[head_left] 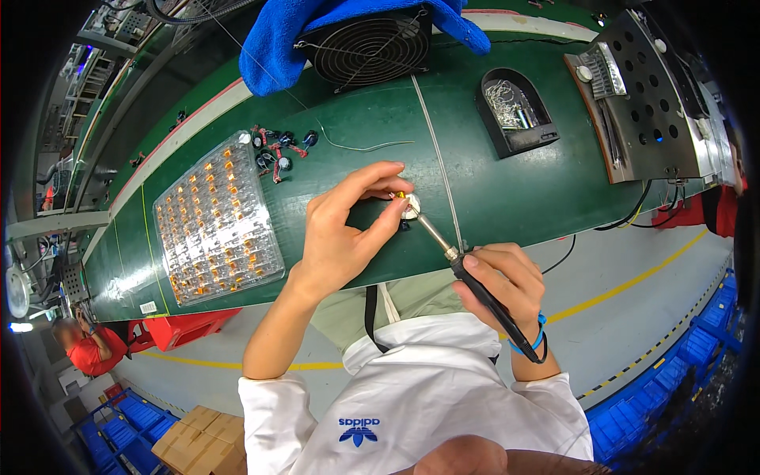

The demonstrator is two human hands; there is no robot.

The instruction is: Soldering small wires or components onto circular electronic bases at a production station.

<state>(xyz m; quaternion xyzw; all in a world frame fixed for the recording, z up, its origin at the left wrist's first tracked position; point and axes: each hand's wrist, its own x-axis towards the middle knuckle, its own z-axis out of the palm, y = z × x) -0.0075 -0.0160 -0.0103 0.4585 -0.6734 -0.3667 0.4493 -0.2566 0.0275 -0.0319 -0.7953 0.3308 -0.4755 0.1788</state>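
My left hand (pixel 340 226) pinches a small yellow component (pixel 401 195) between thumb and fingertips. Just beside those fingertips is a small white round part (pixel 412 209), partly covered by them. In my right hand (pixel 511 285) is a soldering iron (pixel 432 233) with a black handle and a metal shaft. Its tip reaches the white part near my left thumb; whether it touches the yellow component I cannot tell. A clear plastic tray (pixel 218 226) holding rows of small orange components lies to the left of my left hand, on the green table (pixel 356 119).
Small black cylindrical parts with red pieces (pixel 281 150) lie beyond the tray. A black fan (pixel 368 51) under a blue towel (pixel 273 39) stands at the back. A black bin (pixel 518 144) of silvery wire pieces and a perforated metal box (pixel 653 103) are at right.
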